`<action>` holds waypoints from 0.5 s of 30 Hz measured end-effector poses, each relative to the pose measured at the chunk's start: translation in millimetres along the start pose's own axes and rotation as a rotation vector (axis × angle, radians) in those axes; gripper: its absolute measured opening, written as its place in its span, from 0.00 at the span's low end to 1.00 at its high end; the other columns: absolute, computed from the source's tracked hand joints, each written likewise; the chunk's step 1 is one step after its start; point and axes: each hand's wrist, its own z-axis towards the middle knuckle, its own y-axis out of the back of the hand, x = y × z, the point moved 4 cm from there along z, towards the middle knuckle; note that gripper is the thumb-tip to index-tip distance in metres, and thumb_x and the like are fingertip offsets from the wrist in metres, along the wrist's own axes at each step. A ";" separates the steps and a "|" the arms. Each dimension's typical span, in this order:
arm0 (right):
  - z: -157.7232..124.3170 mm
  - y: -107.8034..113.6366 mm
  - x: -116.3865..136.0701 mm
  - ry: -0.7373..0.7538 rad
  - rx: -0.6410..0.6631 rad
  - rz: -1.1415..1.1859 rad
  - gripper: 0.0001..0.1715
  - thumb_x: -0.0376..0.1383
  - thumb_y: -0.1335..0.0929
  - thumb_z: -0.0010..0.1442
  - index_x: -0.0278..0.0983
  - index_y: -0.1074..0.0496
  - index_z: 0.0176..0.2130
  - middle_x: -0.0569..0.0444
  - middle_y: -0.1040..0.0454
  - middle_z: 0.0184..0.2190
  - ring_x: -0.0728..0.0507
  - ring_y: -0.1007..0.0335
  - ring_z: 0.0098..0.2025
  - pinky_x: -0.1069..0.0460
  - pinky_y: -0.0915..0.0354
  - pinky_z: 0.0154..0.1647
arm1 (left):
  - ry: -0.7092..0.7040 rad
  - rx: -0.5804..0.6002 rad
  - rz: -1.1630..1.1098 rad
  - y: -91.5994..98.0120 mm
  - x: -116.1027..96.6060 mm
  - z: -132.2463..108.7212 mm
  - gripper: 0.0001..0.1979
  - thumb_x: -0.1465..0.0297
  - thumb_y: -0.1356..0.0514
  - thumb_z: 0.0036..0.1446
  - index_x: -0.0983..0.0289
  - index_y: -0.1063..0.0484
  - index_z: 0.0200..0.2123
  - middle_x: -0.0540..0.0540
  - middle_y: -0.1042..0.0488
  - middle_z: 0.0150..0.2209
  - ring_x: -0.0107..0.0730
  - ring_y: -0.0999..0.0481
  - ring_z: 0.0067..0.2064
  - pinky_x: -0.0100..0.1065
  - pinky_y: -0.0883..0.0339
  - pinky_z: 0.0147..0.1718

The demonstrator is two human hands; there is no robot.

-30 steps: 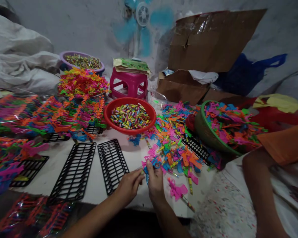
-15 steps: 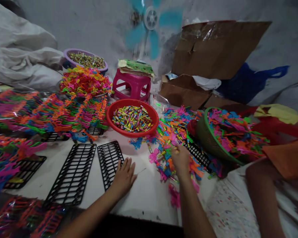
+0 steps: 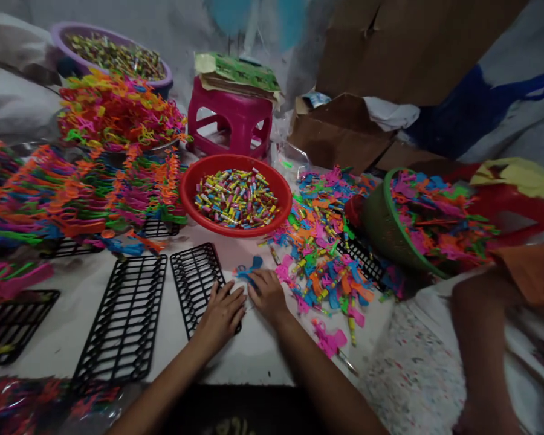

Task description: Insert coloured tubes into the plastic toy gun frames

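My left hand lies at the right edge of a small black slotted rack, its fingers stretched out and somewhat apart. Beside it, my right hand has its fingers closed on a small blue plastic toy just above the white tabletop. The fingertips of both hands are nearly together, and the exact grip is partly hidden. A longer black rack lies to the left. To the right spreads a loose pile of bright plastic toys mixed with small printed tubes.
A red basin of small tubes stands behind my hands. At left, filled racks bristle with coloured toys. A green basket of toys stands at right, near a seated person's arm. Behind are a pink stool and cardboard boxes.
My right hand has moved left from the toy pile to beside my left hand and now grips a blue toy. My left hand stays by the small rack. The view has tilted downward.
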 end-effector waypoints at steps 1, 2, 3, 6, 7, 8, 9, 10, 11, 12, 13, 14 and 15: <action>-11.7 7.3 1.1 -0.026 -0.053 0.080 0.15 0.33 0.38 0.56 0.36 0.29 0.43 0.48 0.28 0.41 0.44 0.36 0.45 0.47 0.39 0.49 | 0.006 -0.020 -0.027 0.5 0.9 -0.8 0.15 0.70 0.50 0.57 0.61 0.32 0.47 0.56 0.30 0.49 0.43 0.40 0.56 0.58 0.55 0.56; -22.6 13.2 2.0 -0.085 -0.118 0.167 0.15 0.33 0.39 0.58 0.36 0.30 0.44 0.48 0.28 0.42 0.45 0.35 0.45 0.47 0.39 0.49 | 0.021 -0.048 -0.056 1.3 1.3 -1.0 0.15 0.69 0.50 0.58 0.62 0.33 0.47 0.57 0.30 0.49 0.42 0.39 0.55 0.57 0.56 0.56; -32.2 17.3 2.1 -0.176 -0.186 0.251 0.15 0.33 0.40 0.59 0.36 0.30 0.44 0.48 0.28 0.42 0.45 0.34 0.45 0.48 0.38 0.48 | 0.044 -0.081 -0.086 2.8 1.2 -0.4 0.15 0.68 0.49 0.58 0.63 0.33 0.48 0.57 0.29 0.49 0.40 0.37 0.54 0.57 0.56 0.56; -48.4 17.8 1.0 -0.471 -0.282 0.430 0.16 0.36 0.40 0.59 0.35 0.30 0.44 0.48 0.27 0.40 0.45 0.31 0.42 0.49 0.35 0.45 | 0.123 -0.162 -0.186 12.3 -1.9 8.3 0.16 0.67 0.49 0.57 0.65 0.35 0.48 0.57 0.28 0.46 0.36 0.33 0.50 0.48 0.47 0.55; -48.4 16.0 0.2 -0.529 -0.272 0.459 0.15 0.38 0.40 0.59 0.35 0.29 0.42 0.48 0.26 0.38 0.45 0.31 0.41 0.49 0.35 0.44 | 0.139 -0.183 -0.211 18.4 -3.9 14.6 0.15 0.68 0.49 0.57 0.65 0.34 0.47 0.57 0.27 0.45 0.35 0.31 0.48 0.44 0.42 0.53; -46.2 14.3 -1.3 -0.562 -0.250 0.476 0.15 0.39 0.39 0.58 0.35 0.29 0.40 0.49 0.26 0.37 0.45 0.30 0.39 0.50 0.35 0.43 | 0.142 -0.208 -0.228 26.5 -6.3 22.7 0.14 0.69 0.50 0.58 0.65 0.33 0.45 0.57 0.27 0.43 0.33 0.30 0.46 0.40 0.38 0.50; -42.6 13.3 -3.7 -0.580 -0.230 0.485 0.15 0.40 0.39 0.57 0.35 0.28 0.39 0.49 0.25 0.35 0.45 0.30 0.38 0.51 0.34 0.41 | 0.132 -0.240 -0.237 36.7 -8.6 33.0 0.13 0.69 0.50 0.58 0.65 0.32 0.44 0.57 0.26 0.41 0.32 0.30 0.45 0.37 0.35 0.47; -38.2 12.9 -7.0 -0.587 -0.222 0.491 0.16 0.41 0.38 0.57 0.35 0.27 0.37 0.49 0.25 0.34 0.44 0.30 0.37 0.51 0.34 0.39 | 0.112 -0.277 -0.237 48.9 -10.6 45.4 0.13 0.70 0.51 0.58 0.64 0.31 0.42 0.56 0.25 0.40 0.32 0.29 0.43 0.36 0.35 0.45; -33.8 13.0 -11.3 -0.597 -0.228 0.496 0.16 0.42 0.38 0.56 0.35 0.27 0.36 0.50 0.25 0.33 0.45 0.29 0.35 0.52 0.34 0.37 | 0.093 -0.318 -0.226 62.5 -11.6 59.8 0.12 0.70 0.51 0.58 0.64 0.30 0.42 0.55 0.25 0.39 0.31 0.29 0.43 0.35 0.35 0.44; -29.6 12.9 -16.2 -0.610 -0.239 0.503 0.16 0.42 0.38 0.56 0.35 0.27 0.35 0.50 0.25 0.31 0.45 0.29 0.33 0.53 0.33 0.35 | 0.081 -0.354 -0.204 76.6 -11.1 76.1 0.13 0.70 0.51 0.58 0.64 0.30 0.42 0.55 0.25 0.39 0.31 0.29 0.42 0.34 0.35 0.44; -25.7 12.3 -20.9 -0.619 -0.249 0.515 0.17 0.43 0.38 0.55 0.35 0.27 0.34 0.50 0.25 0.30 0.45 0.30 0.32 0.53 0.33 0.33 | 0.085 -0.374 -0.169 90.1 -8.7 94.3 0.13 0.70 0.51 0.58 0.64 0.30 0.42 0.55 0.25 0.40 0.31 0.29 0.43 0.34 0.36 0.45; -21.9 10.9 -25.4 -0.623 -0.251 0.534 0.17 0.44 0.38 0.55 0.35 0.27 0.34 0.50 0.25 0.30 0.45 0.30 0.32 0.53 0.33 0.32 | 0.109 -0.349 -0.110 101.3 -4.2 114.1 0.14 0.70 0.52 0.58 0.64 0.31 0.44 0.56 0.26 0.42 0.32 0.29 0.44 0.34 0.37 0.46; -18.2 8.6 -29.4 -0.623 -0.246 0.561 0.18 0.45 0.38 0.55 0.35 0.27 0.34 0.50 0.25 0.30 0.45 0.30 0.31 0.53 0.33 0.32 | 0.144 -0.277 -0.038 109.1 2.1 134.9 0.15 0.70 0.52 0.58 0.64 0.32 0.45 0.57 0.27 0.43 0.33 0.30 0.45 0.35 0.38 0.47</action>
